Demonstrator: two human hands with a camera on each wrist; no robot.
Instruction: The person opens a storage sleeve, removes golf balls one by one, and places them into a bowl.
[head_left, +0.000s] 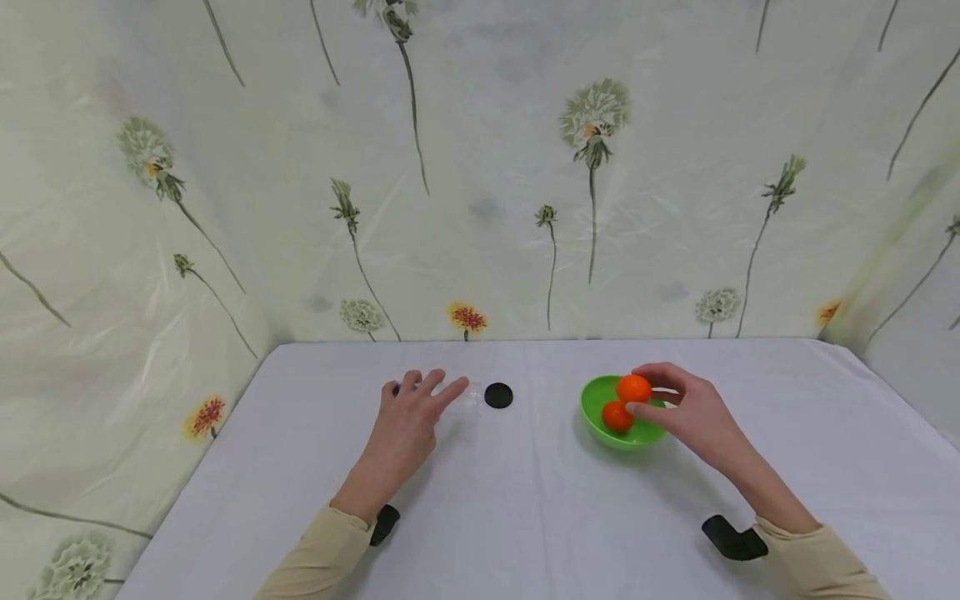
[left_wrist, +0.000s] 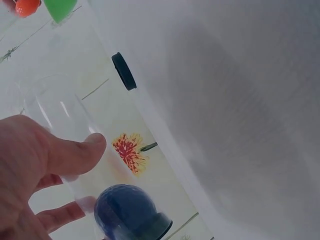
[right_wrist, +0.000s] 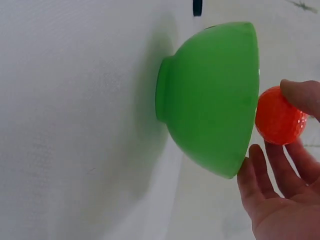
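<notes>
My left hand (head_left: 405, 429) grips a clear tube (left_wrist: 62, 107), held lengthwise with its see-through end toward the middle. In the left wrist view a dark blue dimpled ball (left_wrist: 122, 210) sits inside, beside the tube's dark end cap (left_wrist: 155, 229). A flat black round lid (head_left: 498, 395) lies on the table just right of the tube. My right hand (head_left: 693, 412) pinches an orange dimpled ball (head_left: 633, 389) between thumb and fingers at the rim of a green bowl (head_left: 619, 442). A second orange ball (head_left: 617, 417) rests in the bowl. The right fingertips are right at the bowl's rim.
A white cloth covers the table (head_left: 517, 517). Behind and beside it hangs a pale backdrop (head_left: 487, 250) printed with dandelions and flowers. Black wrist devices (head_left: 735, 540) show by both sleeves.
</notes>
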